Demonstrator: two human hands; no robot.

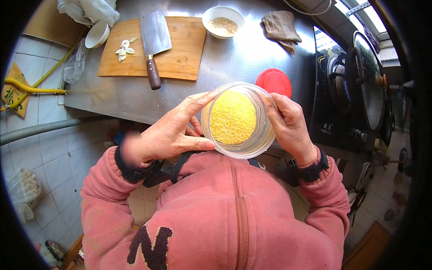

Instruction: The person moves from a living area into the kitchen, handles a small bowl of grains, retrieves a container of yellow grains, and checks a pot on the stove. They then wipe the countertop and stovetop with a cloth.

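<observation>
Close to my chest, both hands hold a clear plastic container (pixel 265 135) with coarse yellow grain (pixel 233 118) in it. My left hand (pixel 179 130) grips its left side, thumb against the rim. My right hand (pixel 289 123) pinches the opposite edge. Just behind the container lies a round red lid (pixel 274 82) on the metal counter. Farther back, a cleaver (pixel 156 32) rests on a wooden cutting board (pixel 185 47), to the right of some pale sliced pieces (pixel 125 50). A white bowl (pixel 223 22) with light-coloured contents stands beyond the board's right corner.
A folded brown cloth (pixel 280 27) lies at the back of the steel counter (pixel 233 60). To the right are a black gas stove (pixel 329 114) and a large pan lid (pixel 369 81). A small white bowl (pixel 97 34) and plastic bags (pixel 75 62) sit at the left, near a yellow hose (pixel 44 90).
</observation>
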